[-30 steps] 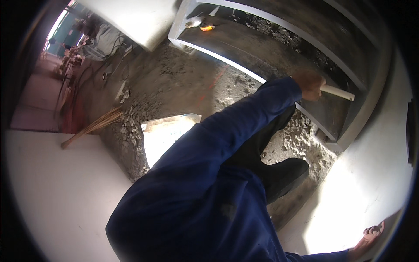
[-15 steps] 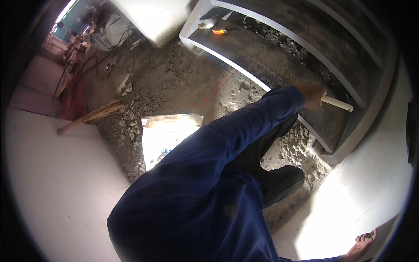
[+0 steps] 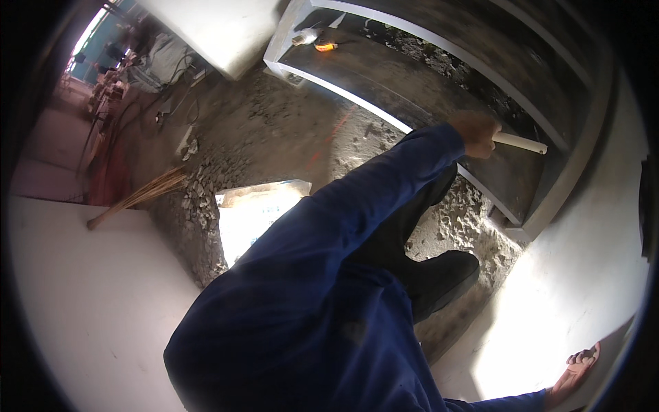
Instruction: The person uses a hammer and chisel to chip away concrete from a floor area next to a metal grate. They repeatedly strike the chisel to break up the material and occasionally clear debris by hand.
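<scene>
1. As my left arm stays stretched out over the last second, little has moved: my left hand [image 3: 473, 134] sits at the same spot by the dark recess [image 3: 412, 82], and the white rod [image 3: 519, 143] still pokes out of it to the right.
2. The head view has swung a bit, so the broom of thin sticks [image 3: 137, 196] and the rubble [image 3: 473, 220] on the floor sit slightly differently in the picture. I judge that I am holding my stance, not starting something new.
3. My left hand is closed tight around the near end of the white rod. The free end points over the recess floor, just above its pale front edge; I cannot tell whether the tip touches anything.
4. My right hand [image 3: 576, 374] has slipped a little lower. It lies flat with fingers spread on the white wall [image 3: 583, 240] at the lower right, holding nothing, only bracing me.
5. An orange-handled tool [image 3: 326, 47] lies at the far end of the recess, well apart from both hands.
6. My dark shoe [image 3: 443, 275] stands on the rubble below the rod.
</scene>
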Action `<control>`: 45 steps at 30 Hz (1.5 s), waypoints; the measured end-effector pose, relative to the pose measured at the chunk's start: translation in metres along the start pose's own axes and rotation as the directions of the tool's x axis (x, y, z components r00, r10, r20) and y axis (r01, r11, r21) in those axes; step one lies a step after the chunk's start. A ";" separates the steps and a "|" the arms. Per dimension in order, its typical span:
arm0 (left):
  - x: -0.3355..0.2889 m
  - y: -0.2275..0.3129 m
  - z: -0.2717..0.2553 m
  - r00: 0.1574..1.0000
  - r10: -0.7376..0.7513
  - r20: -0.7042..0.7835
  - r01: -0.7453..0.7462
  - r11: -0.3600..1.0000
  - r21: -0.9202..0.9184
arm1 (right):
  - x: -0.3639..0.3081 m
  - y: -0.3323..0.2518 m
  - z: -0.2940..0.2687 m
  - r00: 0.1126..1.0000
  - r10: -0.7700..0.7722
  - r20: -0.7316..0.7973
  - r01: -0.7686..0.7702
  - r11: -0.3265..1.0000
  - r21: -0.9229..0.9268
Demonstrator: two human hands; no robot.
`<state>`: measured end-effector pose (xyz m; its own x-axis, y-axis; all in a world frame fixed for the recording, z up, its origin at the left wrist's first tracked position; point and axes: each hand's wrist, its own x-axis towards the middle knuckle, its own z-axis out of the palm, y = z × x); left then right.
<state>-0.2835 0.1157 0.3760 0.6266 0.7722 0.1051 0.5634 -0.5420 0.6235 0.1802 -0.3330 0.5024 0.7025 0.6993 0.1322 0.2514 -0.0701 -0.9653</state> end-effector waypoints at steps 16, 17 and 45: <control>-0.003 0.003 -0.004 0.999 0.040 -0.023 -0.040 0.999 0.004 | -0.013 -0.017 0.018 0.999 -0.004 0.032 0.005 0.999 -0.051; -0.002 0.003 -0.004 0.999 0.043 -0.027 -0.043 0.999 -0.008 | -0.012 -0.017 0.016 0.999 0.002 0.042 0.000 0.999 -0.042; -0.003 0.004 -0.004 0.994 0.093 -0.066 -0.088 0.994 0.065 | -0.012 -0.013 0.017 0.997 -0.067 0.024 0.069 0.994 -0.080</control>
<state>-0.2858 0.1126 0.3811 0.6394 0.7388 0.2129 0.5394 -0.6284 0.5605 0.1571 -0.3281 0.5099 0.6682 0.7191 0.1911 0.3511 -0.0784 -0.9330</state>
